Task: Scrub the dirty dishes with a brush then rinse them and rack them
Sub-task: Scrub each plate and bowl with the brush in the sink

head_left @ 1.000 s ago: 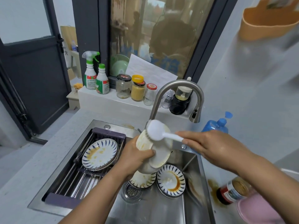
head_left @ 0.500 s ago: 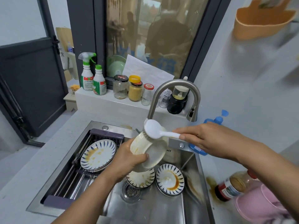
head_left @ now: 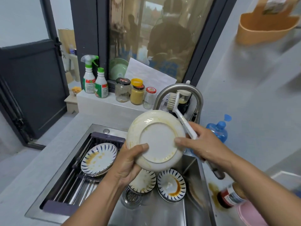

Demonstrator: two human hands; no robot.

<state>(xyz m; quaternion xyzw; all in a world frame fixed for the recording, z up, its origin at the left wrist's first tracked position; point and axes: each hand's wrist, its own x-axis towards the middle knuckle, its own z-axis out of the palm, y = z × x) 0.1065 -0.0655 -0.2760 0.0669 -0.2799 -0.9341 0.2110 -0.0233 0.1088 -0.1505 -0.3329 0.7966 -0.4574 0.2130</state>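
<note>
I hold a white plate up over the sink, its stained underside facing me. My left hand grips its lower left rim, thumb on the base. My right hand holds a white dish brush by the handle while its thumb presses the plate's right edge; the bristle head points up behind the plate, near the faucet. Two dirty blue-patterned plates lie in the basin below. Another stained patterned plate rests on the drying rack in the sink's left half.
Spray bottles and jars line the ledge behind the sink. A blue bottle stands right of the faucet. A sauce jar lies on its side on the stained right counter by a pink item. The drain is uncovered.
The plate has been turned so its underside faces me. The brush has lifted off the plate and now points upward behind it; my right thumb has come onto the plate's edge.
</note>
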